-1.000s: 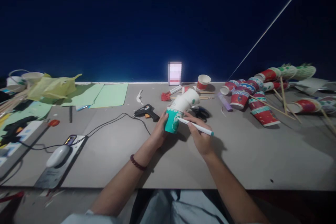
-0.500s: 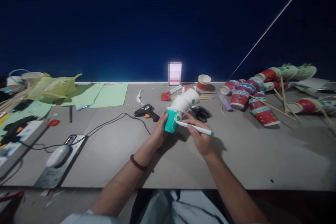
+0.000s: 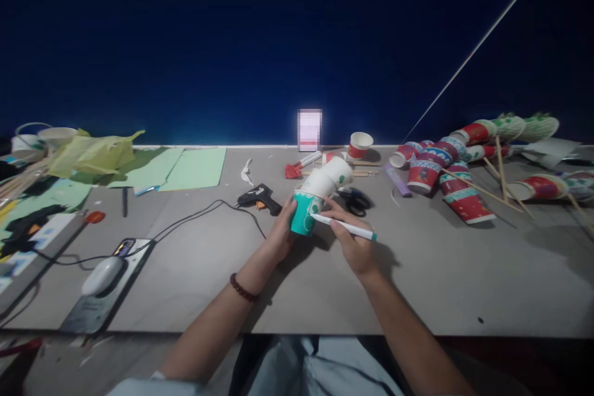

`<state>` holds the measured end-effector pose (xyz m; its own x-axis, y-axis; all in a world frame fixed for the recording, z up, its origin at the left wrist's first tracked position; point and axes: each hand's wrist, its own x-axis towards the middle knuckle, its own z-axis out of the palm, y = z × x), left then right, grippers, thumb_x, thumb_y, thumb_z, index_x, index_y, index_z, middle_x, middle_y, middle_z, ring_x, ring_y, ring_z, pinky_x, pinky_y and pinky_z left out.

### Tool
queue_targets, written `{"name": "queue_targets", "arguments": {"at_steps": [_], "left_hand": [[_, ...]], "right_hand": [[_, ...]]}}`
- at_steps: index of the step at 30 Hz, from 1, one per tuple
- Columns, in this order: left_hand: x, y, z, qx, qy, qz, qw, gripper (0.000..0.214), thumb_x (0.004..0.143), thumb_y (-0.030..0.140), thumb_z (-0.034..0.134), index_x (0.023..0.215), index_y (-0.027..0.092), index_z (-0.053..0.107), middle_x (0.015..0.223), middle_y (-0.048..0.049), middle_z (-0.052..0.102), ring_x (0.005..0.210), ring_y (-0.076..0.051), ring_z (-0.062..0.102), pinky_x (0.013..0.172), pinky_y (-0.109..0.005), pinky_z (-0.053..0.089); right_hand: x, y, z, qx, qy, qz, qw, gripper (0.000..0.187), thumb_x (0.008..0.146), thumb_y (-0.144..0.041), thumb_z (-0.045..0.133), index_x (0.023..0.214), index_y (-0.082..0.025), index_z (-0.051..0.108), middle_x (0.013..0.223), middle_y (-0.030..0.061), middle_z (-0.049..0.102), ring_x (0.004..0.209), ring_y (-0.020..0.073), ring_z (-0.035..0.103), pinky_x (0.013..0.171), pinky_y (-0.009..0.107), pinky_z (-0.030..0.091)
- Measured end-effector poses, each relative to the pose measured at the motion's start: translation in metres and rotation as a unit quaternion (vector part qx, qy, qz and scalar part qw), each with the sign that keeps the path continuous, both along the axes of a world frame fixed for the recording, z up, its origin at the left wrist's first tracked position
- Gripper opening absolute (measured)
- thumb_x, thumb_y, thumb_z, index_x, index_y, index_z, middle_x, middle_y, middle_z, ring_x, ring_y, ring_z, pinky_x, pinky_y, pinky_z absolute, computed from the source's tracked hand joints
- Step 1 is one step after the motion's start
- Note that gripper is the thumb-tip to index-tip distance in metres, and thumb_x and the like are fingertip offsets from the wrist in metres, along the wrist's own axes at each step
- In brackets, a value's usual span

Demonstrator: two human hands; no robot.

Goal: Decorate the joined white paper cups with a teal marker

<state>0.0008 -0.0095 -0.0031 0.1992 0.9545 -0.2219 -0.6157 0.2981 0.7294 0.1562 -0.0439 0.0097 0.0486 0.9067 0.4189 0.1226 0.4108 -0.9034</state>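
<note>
My left hand (image 3: pixel 281 232) is closed around the side of a teal paper cup (image 3: pixel 302 213), which is joined to white paper cups (image 3: pixel 325 179) in a bent row. The teal cup carries a pale pattern and a darker green mark. In my right hand (image 3: pixel 355 244) is a white marker pen (image 3: pixel 348 226) with a teal end, gripped like a writing tool. Its tip meets the teal cup's side, or comes very close to it. Just beyond my right hand lie black scissors (image 3: pixel 355 201). A black glue gun (image 3: pixel 260 198) rests left of the cups.
Several joined red and blue paper cups (image 3: pixel 424 170) with sticks lie at the right. One red-and-white cup (image 3: pixel 361 145) stands at the back. On the left are green paper sheets (image 3: pixel 199 168), a yellow plastic bag (image 3: pixel 93 154), a power strip (image 3: pixel 41 253), and a phone (image 3: pixel 99 303) under a white case (image 3: pixel 103 275).
The marker's rear end has shifted very slightly to the left and down. Otherwise both hands and the cups hold nearly the same position.
</note>
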Motion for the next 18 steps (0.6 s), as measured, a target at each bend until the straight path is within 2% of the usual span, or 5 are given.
{"name": "queue_targets", "arguments": {"at_steps": [3,9,18], "left_hand": [[0.0002,0.0007,-0.0015,0.006,0.002,-0.003,1.0,0.047,0.085,0.042,0.063,0.129,0.027,0.059,0.12,-0.0038,0.068,0.112,-0.023,0.062,0.09,-0.031,0.048],[-0.0003,0.0009,-0.0039,0.013,-0.001,-0.002,1.0,0.046,0.086,0.041,0.063,0.129,0.026,0.058,0.121,-0.0038,0.068,0.114,-0.023,0.061,0.093,-0.031,0.046],[0.0,0.0001,-0.0002,0.003,0.007,-0.004,1.0,0.049,0.084,0.043,0.064,0.13,0.028,0.059,0.118,-0.0028,0.069,0.114,-0.024,0.061,0.093,-0.033,0.047]], "right_hand": [[0.0004,-0.0006,0.0002,0.0,-0.001,0.014,1.0,0.019,0.088,-0.025,0.058,0.092,-0.024,0.076,0.11,0.0071,0.076,0.124,0.0279,0.06,0.103,0.041,0.047],[0.0,-0.0014,0.0022,-0.018,0.004,-0.008,1.0,0.019,0.088,-0.026,0.058,0.096,-0.023,0.075,0.123,0.0088,0.07,0.12,0.0267,0.063,0.102,0.04,0.048],[0.0,-0.0014,0.0018,-0.022,-0.001,-0.001,1.0,0.019,0.088,-0.027,0.058,0.092,-0.023,0.075,0.121,0.0091,0.071,0.121,0.0282,0.062,0.102,0.043,0.047]]}}
